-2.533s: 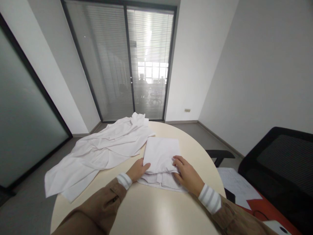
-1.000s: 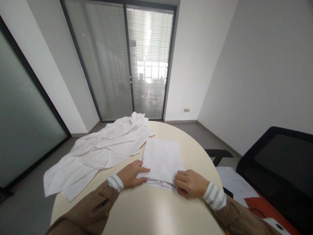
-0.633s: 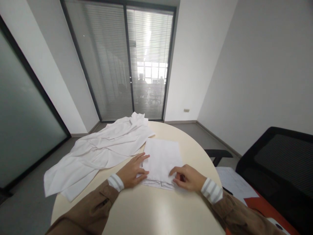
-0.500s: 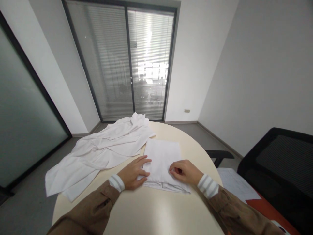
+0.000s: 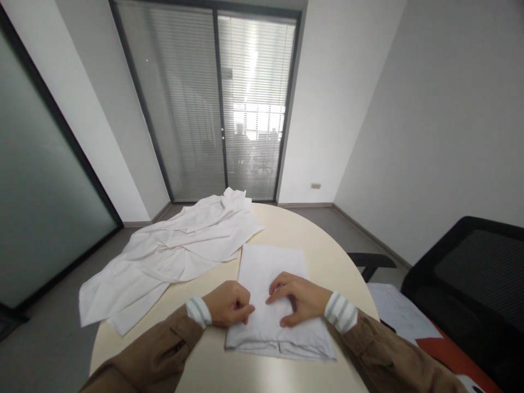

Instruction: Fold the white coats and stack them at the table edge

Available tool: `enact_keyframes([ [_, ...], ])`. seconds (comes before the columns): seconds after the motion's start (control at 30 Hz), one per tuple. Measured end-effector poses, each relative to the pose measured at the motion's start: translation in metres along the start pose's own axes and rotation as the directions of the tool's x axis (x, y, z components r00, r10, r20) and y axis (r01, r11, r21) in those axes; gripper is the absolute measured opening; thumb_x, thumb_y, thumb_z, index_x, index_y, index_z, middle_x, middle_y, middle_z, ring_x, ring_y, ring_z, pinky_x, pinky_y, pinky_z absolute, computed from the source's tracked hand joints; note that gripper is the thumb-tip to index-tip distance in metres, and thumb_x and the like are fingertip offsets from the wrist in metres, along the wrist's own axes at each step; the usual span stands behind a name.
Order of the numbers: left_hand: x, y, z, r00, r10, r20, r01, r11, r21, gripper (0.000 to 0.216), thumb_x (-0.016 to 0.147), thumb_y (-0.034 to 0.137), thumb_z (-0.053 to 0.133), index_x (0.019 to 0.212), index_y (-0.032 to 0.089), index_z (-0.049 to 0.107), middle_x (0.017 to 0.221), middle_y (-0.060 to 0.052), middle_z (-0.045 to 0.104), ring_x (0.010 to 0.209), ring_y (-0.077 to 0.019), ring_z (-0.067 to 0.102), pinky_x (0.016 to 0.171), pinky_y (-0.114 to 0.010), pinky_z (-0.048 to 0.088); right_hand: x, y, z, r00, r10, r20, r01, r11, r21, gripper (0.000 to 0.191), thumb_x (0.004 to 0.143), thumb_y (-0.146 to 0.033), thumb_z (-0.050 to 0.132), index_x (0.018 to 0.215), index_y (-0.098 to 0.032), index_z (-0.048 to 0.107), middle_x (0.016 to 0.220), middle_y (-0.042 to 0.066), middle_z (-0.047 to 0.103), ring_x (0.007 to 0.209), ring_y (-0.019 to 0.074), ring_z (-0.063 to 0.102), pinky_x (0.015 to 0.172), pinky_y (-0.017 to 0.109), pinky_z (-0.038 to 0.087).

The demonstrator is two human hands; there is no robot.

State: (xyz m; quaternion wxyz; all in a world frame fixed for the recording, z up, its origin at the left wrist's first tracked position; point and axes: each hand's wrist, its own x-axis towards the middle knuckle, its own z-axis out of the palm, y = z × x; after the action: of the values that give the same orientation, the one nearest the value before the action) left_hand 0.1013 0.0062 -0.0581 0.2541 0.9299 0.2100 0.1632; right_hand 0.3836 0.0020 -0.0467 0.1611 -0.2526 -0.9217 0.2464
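Observation:
A folded white cloth (image 5: pixel 262 273), roughly rectangular, lies flat on the round cream table (image 5: pixel 295 215), its layered edge facing me. My left hand (image 5: pixel 230 304) rests at the cloth's left side with fingers curled into a loose fist; no fabric shows bunched in it. On the right, my right hand (image 5: pixel 301 299) lies over the cloth with thumb and fingers spread apart, the fingertips touching or just above its surface. The palms hide parts of the cloth. A crumpled white garment (image 5: pixel 176 251) spreads across the table's left side, overhanging its edge.
A black mesh chair (image 5: pixel 470 284) with an armrest (image 5: pixel 372 261) stands at the right. Papers (image 5: pixel 403 311) and something red-orange (image 5: pixel 446 349) lie beside the table there. Beyond the table is a glass partition with blinds (image 5: pixel 254 109).
The folded cloth has shifted toward me. My left hand's fingers have gone from spread to curled. My right hand has moved slightly left over the cloth, and its fingers have opened.

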Motion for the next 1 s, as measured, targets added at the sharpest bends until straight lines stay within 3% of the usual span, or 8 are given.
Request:
enact_keyframes([
  [0.17, 0.002, 0.006, 0.002, 0.992, -0.049, 0.114, 0.065, 0.988, -0.141, 0.056, 0.1, 0.045, 0.04, 0.066, 0.018, 0.075, 0.052, -0.001, 0.057, 0.049, -0.0107, 0.047, 0.053, -0.023, 0.037, -0.002, 0.018, -0.019, 0.975, 0.095, -0.2, -0.099, 0.995, -0.012, 0.03, 0.086, -0.04, 0.07, 0.11, -0.023, 0.072, 0.108, 0.008, 0.069, 0.103, 0.0212, 0.062, 0.094, 0.038, 0.048],
  [0.3, 0.003, 0.013, 0.006, 0.982, -0.067, 0.177, 0.1, 0.978, -0.185, 0.049, 0.095, 0.046, 0.05, 0.066, 0.017, 0.075, 0.048, 0.0, 0.056, 0.043, -0.0091, 0.043, 0.046, -0.023, 0.032, -0.001, 0.064, -0.031, 0.786, 0.252, -0.565, -0.345, 0.937, -0.062, 0.03, 0.094, -0.04, 0.055, 0.109, -0.02, 0.071, 0.115, 0.012, 0.068, 0.111, 0.0252, 0.059, 0.102, 0.046, 0.043],
  [0.37, 0.007, 0.009, 0.007, 0.986, -0.11, 0.122, 0.136, 0.963, -0.232, 0.048, 0.096, 0.045, 0.048, 0.068, 0.015, 0.075, 0.049, -0.001, 0.058, 0.043, -0.0093, 0.045, 0.046, -0.022, 0.034, -0.002, 0.085, -0.03, 0.7, 0.338, -0.63, -0.429, 0.903, 0.008, 0.035, 0.094, -0.043, 0.052, 0.111, -0.019, 0.07, 0.115, 0.012, 0.068, 0.112, 0.0265, 0.059, 0.103, 0.048, 0.042],
  [0.43, 0.013, -0.003, 0.005, 0.969, -0.225, -0.106, 0.192, 0.948, -0.255, 0.046, 0.097, 0.042, 0.045, 0.077, 0.014, 0.076, 0.062, -0.004, 0.067, 0.052, -0.0123, 0.056, 0.053, -0.023, 0.044, -0.005, 0.101, -0.026, 0.654, 0.441, -0.615, -0.459, 0.877, 0.141, 0.039, 0.096, -0.045, 0.044, 0.112, -0.019, 0.069, 0.113, 0.011, 0.07, 0.109, 0.0254, 0.061, 0.102, 0.046, 0.043],
  [0.53, 0.024, -0.038, -0.004, 0.737, -0.33, -0.59, 0.297, 0.942, -0.156, 0.034, 0.096, 0.031, 0.045, 0.108, 0.016, 0.072, 0.109, -0.01, 0.072, 0.101, -0.0219, 0.065, 0.088, -0.033, 0.052, -0.012, 0.117, -0.021, 0.645, 0.524, -0.556, -0.417, 0.851, 0.319, 0.04, 0.097, -0.037, 0.036, 0.115, -0.018, 0.066, 0.11, 0.008, 0.071, 0.105, 0.0224, 0.063, 0.1, 0.043, 0.046],
  [0.6, 0.03, -0.067, -0.01, 0.647, -0.288, -0.706, 0.382, 0.924, -0.026, 0.039, 0.093, 0.023, 0.045, 0.127, 0.018, 0.064, 0.129, -0.01, 0.064, 0.123, -0.0248, 0.055, 0.108, -0.043, 0.042, -0.017, 0.124, -0.02, 0.653, 0.53, -0.542, -0.373, 0.847, 0.379, 0.039, 0.092, -0.029, 0.037, 0.116, -0.016, 0.065, 0.111, 0.008, 0.071, 0.106, 0.0216, 0.063, 0.101, 0.043, 0.045],
  [0.77, 0.041, -0.115, -0.011, 0.781, -0.266, -0.565, 0.378, 0.921, 0.09, 0.048, 0.091, 0.026, 0.05, 0.137, 0.015, 0.056, 0.131, -0.013, 0.063, 0.123, -0.0269, 0.055, 0.11, -0.048, 0.04, -0.023, 0.127, -0.023, 0.712, 0.529, -0.461, -0.369, 0.841, 0.396, 0.04, 0.082, -0.023, 0.05, 0.116, -0.014, 0.067, 0.115, 0.011, 0.071, 0.107, 0.0227, 0.065, 0.102, 0.042, 0.046],
  [1.0, 0.05, -0.115, -0.009, 0.744, -0.356, -0.565, 0.399, 0.916, -0.052, 0.032, 0.088, 0.025, 0.05, 0.111, 0.017, 0.072, 0.115, -0.008, 0.071, 0.113, -0.0247, 0.06, 0.104, -0.04, 0.043, -0.02, 0.121, -0.024, 0.732, 0.521, -0.439, -0.365, 0.844, 0.394, 0.037, 0.085, -0.031, 0.058, 0.117, -0.017, 0.068, 0.113, 0.01, 0.073, 0.102, 0.0236, 0.068, 0.096, 0.042, 0.051],
])
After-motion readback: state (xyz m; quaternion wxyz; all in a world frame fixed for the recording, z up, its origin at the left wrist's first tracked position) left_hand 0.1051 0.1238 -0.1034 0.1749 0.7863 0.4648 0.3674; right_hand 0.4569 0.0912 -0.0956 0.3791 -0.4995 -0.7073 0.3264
